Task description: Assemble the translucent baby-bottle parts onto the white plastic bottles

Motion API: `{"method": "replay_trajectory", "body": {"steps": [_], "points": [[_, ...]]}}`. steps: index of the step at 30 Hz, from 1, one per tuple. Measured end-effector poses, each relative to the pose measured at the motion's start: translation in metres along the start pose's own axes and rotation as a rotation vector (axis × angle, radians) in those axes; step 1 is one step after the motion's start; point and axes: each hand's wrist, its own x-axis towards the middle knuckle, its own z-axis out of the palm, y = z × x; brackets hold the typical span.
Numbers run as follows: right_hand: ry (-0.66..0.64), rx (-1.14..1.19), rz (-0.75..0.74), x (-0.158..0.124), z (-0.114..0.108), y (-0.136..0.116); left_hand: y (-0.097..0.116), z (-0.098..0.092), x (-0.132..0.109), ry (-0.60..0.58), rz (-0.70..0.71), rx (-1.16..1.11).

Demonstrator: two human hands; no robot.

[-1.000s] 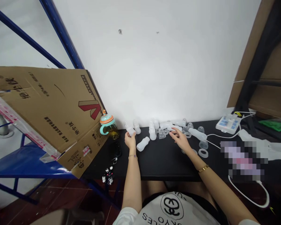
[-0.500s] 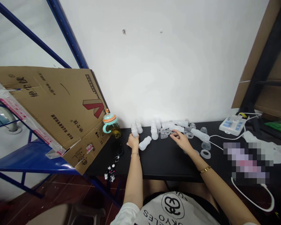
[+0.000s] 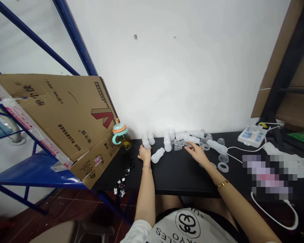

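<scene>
My left hand (image 3: 144,154) is wrapped round a translucent white baby bottle (image 3: 146,141) that stands upright on the black table (image 3: 172,175). Just behind it is a second upright bottle (image 3: 150,137). A loose bottle body (image 3: 157,155) lies on its side to the right of my left hand. My right hand (image 3: 196,153) is over the table with its fingers apart and nothing in them, nearest to several clear rings and caps (image 3: 177,147). Upright bottles (image 3: 168,143) stand left of these parts. A lying bottle body (image 3: 217,146) and a loose ring (image 3: 223,167) are to the right.
A teapot-like jug (image 3: 121,135) with an orange-trimmed lid and a phone (image 3: 127,161) with a charm are at left, beside a large cardboard box (image 3: 73,114). At right are a white power strip (image 3: 252,135), cables and a blurred purple object (image 3: 267,177). The wall is behind.
The whole view has shifted slightly. My left hand stays on the bottle, and my right hand keeps almost the same place and shape.
</scene>
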Motion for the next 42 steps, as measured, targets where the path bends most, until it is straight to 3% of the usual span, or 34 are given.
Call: {"method": "replay_trajectory", "body": {"steps": [3, 5, 10, 13, 19, 24, 28, 33, 35, 39, 42], "points": [[0.008, -0.001, -0.003, 0.0, 0.001, 0.002, 0.003, -0.002, -0.005, 0.073, -0.007, -0.028], [0.017, -0.009, -0.013, 0.0, 0.002, 0.003, 0.007, -0.004, -0.01, 0.182, 0.035, -0.077], [0.03, -0.034, -0.01, 0.001, 0.002, 0.005, 0.019, -0.012, -0.023, 0.469, 0.285, -0.186], [0.034, -0.045, -0.014, 0.001, 0.002, 0.005, 0.025, -0.014, -0.031, 0.538, 0.486, -0.216], [0.011, -0.081, -0.02, 0.001, 0.0, 0.003, 0.038, -0.002, -0.059, 0.435, 0.843, -0.205], [-0.018, -0.106, -0.026, 0.002, -0.001, 0.002, 0.043, 0.018, -0.083, 0.197, 1.031, -0.022], [-0.028, -0.114, -0.031, 0.002, 0.0, 0.002, 0.045, 0.024, -0.091, 0.003, 1.058, 0.08], [-0.036, -0.124, -0.017, 0.001, 0.0, 0.002, 0.047, 0.02, -0.093, -0.085, 0.972, 0.135], [-0.033, -0.127, -0.013, 0.001, 0.0, 0.002, 0.048, 0.018, -0.091, -0.053, 0.934, 0.126], [-0.027, -0.118, -0.03, 0.002, 0.0, 0.001, 0.051, 0.012, -0.085, 0.145, 0.886, 0.051], [0.014, -0.147, -0.027, 0.003, -0.003, 0.003, 0.049, 0.011, -0.078, 0.159, 0.771, 0.114]]}}
